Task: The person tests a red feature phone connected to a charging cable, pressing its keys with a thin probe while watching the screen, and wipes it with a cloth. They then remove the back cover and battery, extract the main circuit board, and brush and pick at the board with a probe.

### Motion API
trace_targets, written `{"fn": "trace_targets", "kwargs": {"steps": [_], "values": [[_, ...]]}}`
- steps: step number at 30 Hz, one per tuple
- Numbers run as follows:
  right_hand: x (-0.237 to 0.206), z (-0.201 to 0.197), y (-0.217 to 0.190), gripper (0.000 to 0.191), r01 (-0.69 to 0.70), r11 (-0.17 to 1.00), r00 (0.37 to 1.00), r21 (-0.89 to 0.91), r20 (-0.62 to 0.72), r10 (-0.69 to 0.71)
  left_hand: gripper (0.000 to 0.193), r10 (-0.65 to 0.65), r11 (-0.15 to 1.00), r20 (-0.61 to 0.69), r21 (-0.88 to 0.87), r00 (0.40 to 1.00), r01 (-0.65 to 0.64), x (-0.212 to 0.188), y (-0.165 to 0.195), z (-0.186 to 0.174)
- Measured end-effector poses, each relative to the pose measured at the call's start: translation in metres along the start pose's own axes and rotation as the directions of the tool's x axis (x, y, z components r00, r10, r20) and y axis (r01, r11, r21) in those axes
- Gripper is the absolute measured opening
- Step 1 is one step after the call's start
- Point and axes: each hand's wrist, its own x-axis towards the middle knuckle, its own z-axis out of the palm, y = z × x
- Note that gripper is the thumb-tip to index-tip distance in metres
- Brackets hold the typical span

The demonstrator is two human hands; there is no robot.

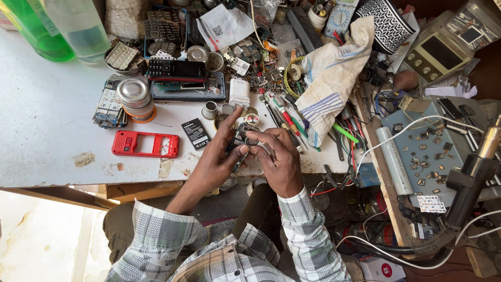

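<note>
White and scuffed, your workbench [52,120] fills the upper left of the frame and vanishes under repair clutter toward the middle. At the upper left stand a green bottle [34,28] and a clear bottle [78,28]. Below them, left of centre, a round metal tin [134,96] sits near a circuit board [108,107], and a red phone frame [145,144] lies flat toward the bench's near edge, with a black battery [196,133] just right of it. A dark keypad phone [175,69] rests higher up.

At the centre, your left hand [216,159] pinches a small dark phone part [243,137] between thumb and fingers, index finger stretched out above it. Your right hand [279,159] curls closed against the same piece from the other side, fingertips pressing on it; whether it also grips a tool, you cannot tell from here. The part hangs over the bench's front edge, above your lap.

You seem to be midway through prying or seating something on that piece. Any next move calls for a steady pinch and light force.

Right of your hands lie a striped cloth [329,78], screwdrivers [287,117], and, at far right, a hot-air nozzle [488,143] over a blue mat [417,130].
</note>
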Motion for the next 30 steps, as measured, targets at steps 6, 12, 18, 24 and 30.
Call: {"fn": "trace_targets", "kwargs": {"steps": [6,12,18,24,30], "values": [[-0.007,0.004,0.013,0.026,-0.237,0.93,0.971,0.281,0.035,0.237,0.069,-0.091,0.993,0.042,-0.077,0.995,0.094,0.002,0.003,-0.002],[-0.009,0.005,0.02,0.025,-0.312,0.858,0.949,0.409,0.081,0.306,0.062,-0.153,0.979,0.047,-0.131,0.987,0.158,0.003,0.001,-0.005],[-0.009,0.008,0.031,0.022,-0.221,0.878,0.975,0.424,0.089,0.202,0.06,-0.105,0.982,0.042,-0.154,0.994,0.11,0.003,-0.004,-0.008],[-0.011,0.004,0.046,0.021,-0.322,0.734,0.946,0.597,0.183,0.266,0.06,-0.199,0.92,0.068,-0.329,0.978,0.211,0.003,-0.001,-0.01],[-0.012,0.001,0.056,0.025,-0.438,0.593,0.894,0.675,0.258,0.366,0.061,-0.236,0.904,0.068,-0.35,0.969,0.245,0.003,0.003,-0.01]]}}
